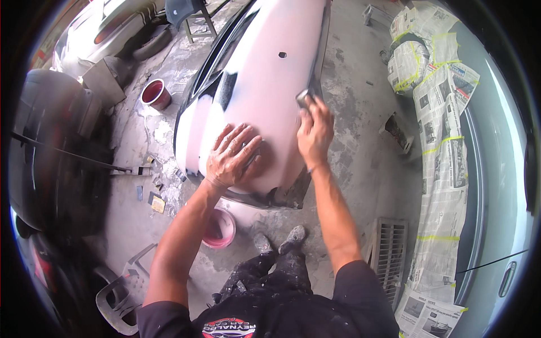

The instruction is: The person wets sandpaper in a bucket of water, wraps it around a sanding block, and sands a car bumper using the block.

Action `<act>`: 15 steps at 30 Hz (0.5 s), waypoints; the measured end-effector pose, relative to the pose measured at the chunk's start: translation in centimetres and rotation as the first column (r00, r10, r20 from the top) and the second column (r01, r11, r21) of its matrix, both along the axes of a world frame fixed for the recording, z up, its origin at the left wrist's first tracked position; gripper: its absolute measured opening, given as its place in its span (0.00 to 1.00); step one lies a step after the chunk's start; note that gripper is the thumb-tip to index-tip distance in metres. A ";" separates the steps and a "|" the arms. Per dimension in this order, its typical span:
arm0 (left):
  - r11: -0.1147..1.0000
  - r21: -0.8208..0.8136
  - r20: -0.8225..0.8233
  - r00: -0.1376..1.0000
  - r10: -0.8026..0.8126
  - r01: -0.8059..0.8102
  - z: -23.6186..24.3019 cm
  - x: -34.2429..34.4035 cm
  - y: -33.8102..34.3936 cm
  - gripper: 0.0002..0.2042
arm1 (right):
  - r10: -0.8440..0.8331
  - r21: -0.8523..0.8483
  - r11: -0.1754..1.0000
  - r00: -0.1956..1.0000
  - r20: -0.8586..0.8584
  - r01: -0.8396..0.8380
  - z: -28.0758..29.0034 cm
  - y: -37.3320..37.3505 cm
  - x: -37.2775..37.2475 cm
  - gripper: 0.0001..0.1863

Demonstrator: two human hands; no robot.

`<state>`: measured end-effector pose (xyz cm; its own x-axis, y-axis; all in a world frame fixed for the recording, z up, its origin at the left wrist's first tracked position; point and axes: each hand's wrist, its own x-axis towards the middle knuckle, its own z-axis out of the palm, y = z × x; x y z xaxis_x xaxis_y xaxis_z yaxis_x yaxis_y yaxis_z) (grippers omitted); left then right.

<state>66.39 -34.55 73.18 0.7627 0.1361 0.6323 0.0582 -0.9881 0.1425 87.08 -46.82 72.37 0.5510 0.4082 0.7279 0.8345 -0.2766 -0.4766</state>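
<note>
A long car body panel [270,101], coated pale pink with dark bare patches and a small hole, stretches away in front of me. My left hand [230,158] lies flat on its near end, fingers spread and dusted white. At the panel's right edge, my right hand [316,135] is closed around a small dark sanding block [304,99]. That block rests against the panel's edge; its underside is hidden. Below my left wrist, a pink-stained bucket [218,228] stands on the floor, partly covered by my forearm.
A red bucket [156,94] stands left of the panel. To the right is a light blue car [503,186], partly masked with newspaper [442,186] and yellow tape. A slatted grille [390,248] stands near my right elbow. Dark car parts [62,152] crowd the left.
</note>
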 end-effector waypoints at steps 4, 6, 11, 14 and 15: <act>1.000 -0.011 -0.014 1.000 0.011 -0.011 -0.7 -1.4 0.8 0.23 | 0.042 0.036 0.999 0.993 -0.112 -0.038 -3.3 -1.8 -5.6 0.16; 1.000 -0.020 -0.003 1.000 -0.007 0.007 -0.6 -0.5 0.5 0.23 | 0.044 0.059 0.998 0.995 -0.086 -0.039 -9.5 -8.3 -14.2 0.14; 1.000 -0.010 -0.019 1.000 0.007 -0.007 -0.1 -0.7 0.4 0.23 | -0.042 0.062 0.996 0.977 -0.209 0.056 -3.9 -3.6 -7.8 0.11; 1.000 0.000 -0.017 1.000 0.007 -0.007 -0.3 -0.2 0.4 0.23 | -0.115 0.060 0.988 0.947 -0.301 0.140 -2.2 -1.0 -3.0 0.10; 1.000 -0.010 -0.024 1.000 0.009 -0.009 -0.6 -0.8 0.6 0.23 | -0.127 0.076 0.985 0.953 -0.276 0.153 -3.6 -1.9 -6.5 0.10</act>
